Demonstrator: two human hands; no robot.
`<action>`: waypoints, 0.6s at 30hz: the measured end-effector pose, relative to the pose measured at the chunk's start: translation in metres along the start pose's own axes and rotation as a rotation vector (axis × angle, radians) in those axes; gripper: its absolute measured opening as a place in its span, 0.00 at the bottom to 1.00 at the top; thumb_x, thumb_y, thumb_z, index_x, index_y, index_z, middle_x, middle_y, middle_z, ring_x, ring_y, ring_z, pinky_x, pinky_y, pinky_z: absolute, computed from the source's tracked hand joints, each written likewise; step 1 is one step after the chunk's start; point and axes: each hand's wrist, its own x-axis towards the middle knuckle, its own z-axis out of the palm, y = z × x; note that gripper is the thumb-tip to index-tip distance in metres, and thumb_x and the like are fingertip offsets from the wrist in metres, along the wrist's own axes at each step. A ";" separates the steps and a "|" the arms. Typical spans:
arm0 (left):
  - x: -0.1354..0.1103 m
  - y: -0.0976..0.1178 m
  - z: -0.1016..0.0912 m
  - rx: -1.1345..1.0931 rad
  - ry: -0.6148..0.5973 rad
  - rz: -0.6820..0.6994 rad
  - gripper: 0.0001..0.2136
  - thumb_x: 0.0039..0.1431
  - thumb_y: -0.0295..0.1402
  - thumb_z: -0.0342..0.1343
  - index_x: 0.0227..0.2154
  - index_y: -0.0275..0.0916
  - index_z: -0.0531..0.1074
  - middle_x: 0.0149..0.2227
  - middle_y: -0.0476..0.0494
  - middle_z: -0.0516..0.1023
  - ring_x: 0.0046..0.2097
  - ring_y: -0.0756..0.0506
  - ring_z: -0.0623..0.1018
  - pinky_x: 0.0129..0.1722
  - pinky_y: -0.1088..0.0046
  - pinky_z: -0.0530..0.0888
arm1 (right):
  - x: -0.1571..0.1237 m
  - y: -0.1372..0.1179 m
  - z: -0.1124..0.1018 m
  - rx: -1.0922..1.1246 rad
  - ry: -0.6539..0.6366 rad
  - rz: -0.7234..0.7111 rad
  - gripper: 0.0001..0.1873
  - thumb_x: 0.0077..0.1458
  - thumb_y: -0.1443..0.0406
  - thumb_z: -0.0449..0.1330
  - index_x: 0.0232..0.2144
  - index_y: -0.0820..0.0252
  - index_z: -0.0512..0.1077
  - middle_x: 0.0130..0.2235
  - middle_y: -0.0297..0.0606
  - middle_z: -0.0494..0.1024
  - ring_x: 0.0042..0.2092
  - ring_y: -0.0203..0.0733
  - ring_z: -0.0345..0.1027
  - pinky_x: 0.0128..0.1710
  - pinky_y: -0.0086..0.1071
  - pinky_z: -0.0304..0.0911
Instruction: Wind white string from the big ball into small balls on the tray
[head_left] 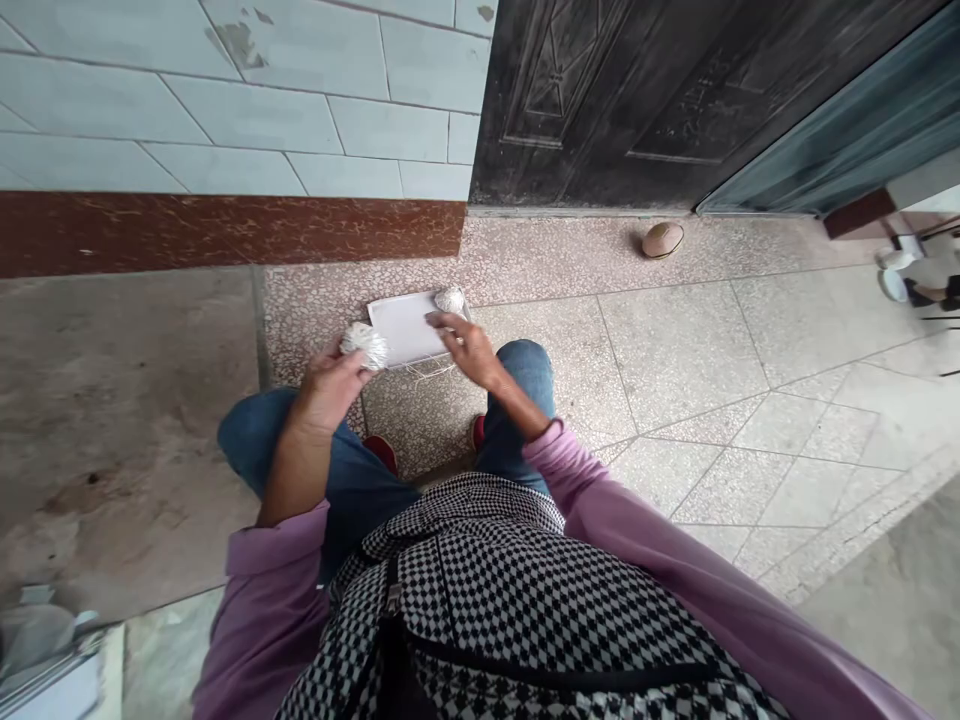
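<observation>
My left hand (pixel 330 388) is closed round a whitish ball of yarn or string (pixel 364 345), at the left end of a shallow white tray or box lid (pixel 405 328) on the floor. My right hand (pixel 471 352) hangs over the tray's right part, its fingers drawn together at the tips; anything between them is too small to make out. Behind those fingers, in the tray's far right corner, sits a second whitish ball (pixel 449 300). Loose pale strands (pixel 427 372) trail along the tray's near edge.
A tiled wall (pixel 285 100) with a brown base strip and a dark carved door (pixel 600 100) stand ahead. Near the door lies a pinkish rounded object (pixel 662 240). My knees (pixel 525 365) flank the tray. Papers or boards (pixel 60 670) lie at lower left.
</observation>
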 end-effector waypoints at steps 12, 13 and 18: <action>0.004 -0.029 -0.005 0.125 0.044 0.008 0.29 0.41 0.39 0.93 0.45 0.41 0.87 0.44 0.43 0.93 0.46 0.41 0.89 0.45 0.71 0.84 | -0.084 -0.005 0.062 0.180 -0.352 0.242 0.21 0.91 0.54 0.66 0.42 0.59 0.82 0.32 0.30 0.73 0.36 0.41 0.67 0.42 0.33 0.64; 0.005 -0.032 -0.003 0.194 0.074 0.015 0.30 0.39 0.40 0.93 0.45 0.41 0.87 0.43 0.44 0.93 0.45 0.40 0.89 0.44 0.70 0.83 | -0.090 -0.006 0.058 0.170 -0.360 0.198 0.24 0.91 0.50 0.67 0.41 0.59 0.82 0.34 0.32 0.75 0.38 0.42 0.68 0.44 0.33 0.64; -0.007 -0.033 0.013 0.573 -0.028 -0.055 0.38 0.34 0.53 0.93 0.49 0.40 0.92 0.43 0.42 0.93 0.49 0.33 0.89 0.54 0.60 0.86 | -0.069 -0.013 0.024 0.147 -0.284 0.006 0.32 0.91 0.40 0.65 0.41 0.59 0.81 0.38 0.35 0.77 0.42 0.43 0.69 0.50 0.36 0.66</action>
